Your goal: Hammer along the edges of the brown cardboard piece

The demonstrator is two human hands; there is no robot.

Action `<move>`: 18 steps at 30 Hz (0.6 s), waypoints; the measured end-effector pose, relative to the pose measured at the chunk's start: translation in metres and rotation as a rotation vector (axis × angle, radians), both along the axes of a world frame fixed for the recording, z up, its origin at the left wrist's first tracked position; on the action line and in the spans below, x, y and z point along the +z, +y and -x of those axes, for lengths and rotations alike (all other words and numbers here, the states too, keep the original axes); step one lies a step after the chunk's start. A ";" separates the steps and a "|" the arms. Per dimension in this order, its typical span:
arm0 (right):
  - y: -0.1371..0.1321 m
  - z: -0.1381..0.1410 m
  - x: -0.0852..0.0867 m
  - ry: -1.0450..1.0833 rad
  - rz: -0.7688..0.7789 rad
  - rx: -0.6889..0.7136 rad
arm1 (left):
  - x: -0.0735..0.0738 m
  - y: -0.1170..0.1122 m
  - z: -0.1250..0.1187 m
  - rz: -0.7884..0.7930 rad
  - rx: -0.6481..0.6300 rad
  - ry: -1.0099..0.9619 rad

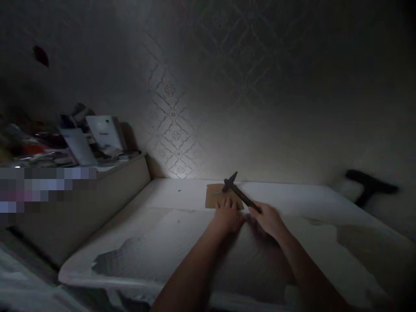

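Observation:
My left hand (pixel 226 216) lies with its fingers spread on the lower edge of a brown piece of cardboard (pixel 211 201). My right hand (pixel 267 218) is wrapped round the handle of a hammer (pixel 242 194). The hammer's dark head is over the cardboard's upper part, beyond my left fingertips; whether it touches the cardboard I cannot tell. A short row of small, thin, light things (pixel 217 193) shows on the cardboard just left of the hammer head, too small to name for sure. The cardboard rests on a white tabletop (pixel 182 200) near the wall.
A patterned wall (pixel 201 130) rises behind the table. To the left stands a higher cabinet (pixel 120 190) with a white box (pixel 103 132) and blurred clutter on it. A dark T-shaped thing (pixel 370 186) is at the right. Two tiny dark bits lie left of the cardboard.

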State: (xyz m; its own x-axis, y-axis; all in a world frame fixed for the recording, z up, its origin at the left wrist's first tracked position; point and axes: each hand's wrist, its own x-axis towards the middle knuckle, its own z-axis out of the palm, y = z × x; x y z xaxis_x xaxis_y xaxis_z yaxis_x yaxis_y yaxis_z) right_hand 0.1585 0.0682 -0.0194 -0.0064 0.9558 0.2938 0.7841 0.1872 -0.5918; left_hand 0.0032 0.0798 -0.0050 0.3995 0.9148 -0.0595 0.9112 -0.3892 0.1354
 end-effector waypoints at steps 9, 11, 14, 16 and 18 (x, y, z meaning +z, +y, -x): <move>-0.001 0.000 0.000 -0.037 -0.026 0.031 | -0.002 0.002 0.000 -0.001 -0.002 -0.017; -0.001 0.001 0.001 -0.054 -0.058 0.029 | -0.003 0.002 0.000 -0.001 0.006 -0.010; -0.002 0.006 0.003 -0.087 -0.085 0.039 | -0.002 0.001 0.000 -0.017 -0.011 -0.007; -0.004 0.011 0.004 -0.104 -0.093 0.053 | -0.001 -0.001 0.001 -0.009 -0.021 -0.006; -0.005 0.016 0.005 -0.118 -0.096 0.055 | 0.000 -0.002 0.001 -0.021 -0.019 -0.003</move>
